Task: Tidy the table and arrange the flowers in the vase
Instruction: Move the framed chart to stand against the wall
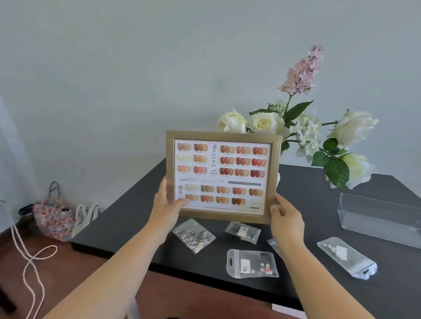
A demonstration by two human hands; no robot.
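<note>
I hold a gold-framed nail colour chart [221, 176] upright above the black table [320, 277]. My left hand [167, 206] grips its lower left corner, thumb on the glass. My right hand [287, 219] grips its lower right corner. Behind the frame stand white roses [263, 123] and a pink lilac sprig [302, 71]; the vase is hidden by the frame. More white roses [354, 128] lean out to the right.
Several small clear zip bags lie on the table below the frame, among them a beaded bag [194, 236] and a labelled bag [252, 264]. A clear plastic tray [385, 219] sits at the right. On the floor at the left are a floral bag [53, 220] and a pink cord [33, 267].
</note>
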